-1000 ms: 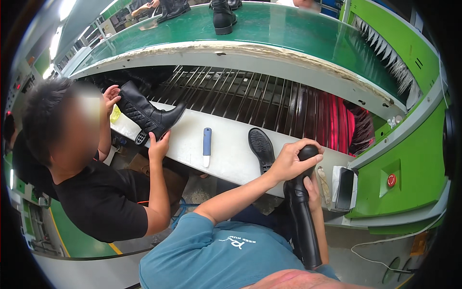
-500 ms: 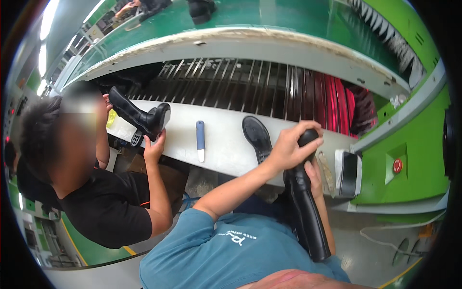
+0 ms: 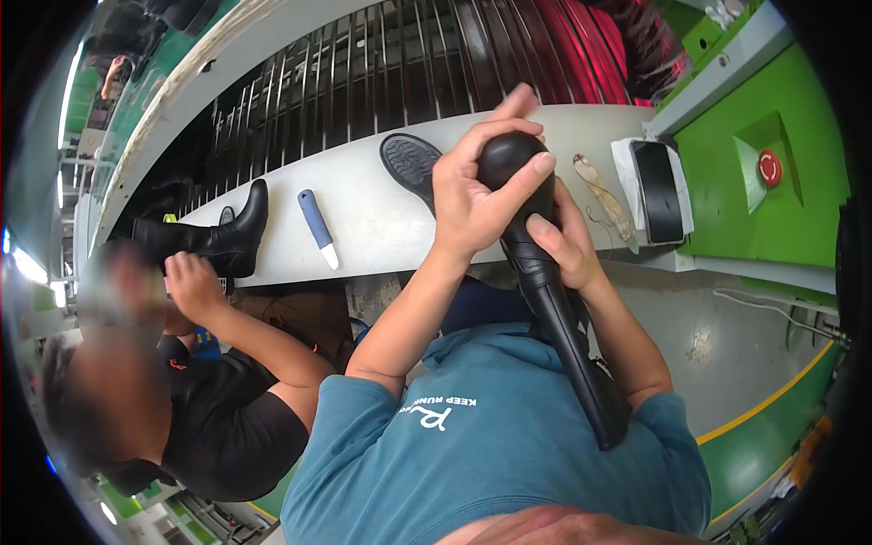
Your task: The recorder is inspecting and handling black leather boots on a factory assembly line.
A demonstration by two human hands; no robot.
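Observation:
A tall black boot [image 3: 565, 341] slants across in front of my chest, toe up and away from me, its shaft running down against my blue shirt. My left hand [image 3: 481, 186] is closed around the rounded toe, thumb on the near side and one fingertip sticking out past it. Lower down, my right hand [image 3: 570, 245] grips the boot from the right, near the ankle. Just left of my left hand, a black patterned sole [image 3: 411, 163] faces up on the white bench; my hand hides part of that footwear.
A blue-handled tool with a white blade [image 3: 316, 227] lies on the bench [image 3: 363, 218]. To the right are a cloth-wrapped stick [image 3: 601, 198] and a black phone-like slab [image 3: 658, 193]. A co-worker's hand [image 3: 195, 286] is beside another black boot [image 3: 238, 234]. Metal rollers [image 3: 363, 82] run behind.
The view has turned and come nearer the bench. My right hand now shows more, around the ankle, while my left stays on the toe. The co-worker's boot now lies at the bench's left end.

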